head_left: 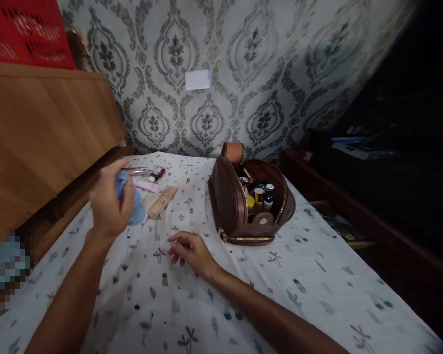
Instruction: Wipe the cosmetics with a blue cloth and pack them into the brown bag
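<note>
A crumpled blue cloth (136,204) is gripped in my left hand (109,196), raised over the left side of the table. Just beyond it lie a beige squeeze tube (163,201), a pink tube (146,185) and a small dark red bottle with a white cap (158,174). My right hand (192,251) hovers low over the middle of the tablecloth, fingers loosely bent and apart, with nothing visible in them. To its right stands a brown leather cosmetic bag (227,196), unzipped, with several small bottles (259,194) inside.
A white patterned tablecloth (317,305) covers the table. Wooden furniture (51,132) with a red crate (25,34) on top borders the left side. Dark shelving (372,196) stands along the right. The patterned wall (206,39) closes off the back.
</note>
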Available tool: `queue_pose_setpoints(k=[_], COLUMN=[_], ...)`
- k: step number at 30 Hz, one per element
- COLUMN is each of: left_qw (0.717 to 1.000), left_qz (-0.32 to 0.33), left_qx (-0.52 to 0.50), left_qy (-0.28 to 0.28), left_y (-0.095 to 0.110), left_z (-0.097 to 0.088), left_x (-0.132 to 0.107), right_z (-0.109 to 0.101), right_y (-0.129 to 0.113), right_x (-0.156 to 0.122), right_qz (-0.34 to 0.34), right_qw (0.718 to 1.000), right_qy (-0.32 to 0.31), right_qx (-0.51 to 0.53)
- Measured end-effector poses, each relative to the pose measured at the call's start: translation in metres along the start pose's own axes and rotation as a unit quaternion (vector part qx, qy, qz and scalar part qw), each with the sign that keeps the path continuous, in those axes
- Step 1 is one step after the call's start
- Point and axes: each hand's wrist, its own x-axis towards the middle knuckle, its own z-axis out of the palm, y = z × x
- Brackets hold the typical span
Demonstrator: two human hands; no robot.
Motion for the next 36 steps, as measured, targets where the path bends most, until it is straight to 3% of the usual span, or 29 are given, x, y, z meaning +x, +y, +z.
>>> queue_pose_setpoints(k=[3,6,11,15,24,30,34,36], left_qw=[0.989,0.959,0.915,0.905,0.917,0.946,0.955,0.952], left_qz=[-0.09,-0.146,-0.16,-0.158,-0.129,-0.173,-0.236,-0.238], left_qx=[0.07,0.131,0.166,0.126,0.056,0.017,-0.066,-0.132], left_qy=[-0.09,-0.204,-0.331,-0.374,-0.374,-0.274,-0.166,-0.14], left_y=[-0.038,-0.073,-0.125,-0.15,-0.149,-0.138,-0.108,-0.086], left_z=[0.038,0.061,0.077,0.08,0.088,0.076,0.07,0.072], left_x=[0.009,-0.002,-0.027,-0.043,-0.051,-0.043,-0.035,-0.033], right_z=[-0.001,-0.007,-0.012,-0.01,-0.01,-0.01,-0.011,-0.011], right_y=[0.014,0.015,0.012,0.013,0.012,0.019,0.022,0.022], right_x=[0.002,-0.003,-0.006,-0.005,-0.008,-0.007,-0.007,-0.007], right_qz=[-0.004,-0.016,-0.007,0.006,0.009,-0.01,-0.027,-0.042], right_qw=[0.999,0.999,0.999,0.999,1.0,0.999,0.999,0.999], right_qy=[0.037,0.035,0.033,0.03,0.022,0.018,0.013,0.008], right_qx=[0.032,0.013,0.007,0.012,-0.007,-0.028,-0.03,-0.024])
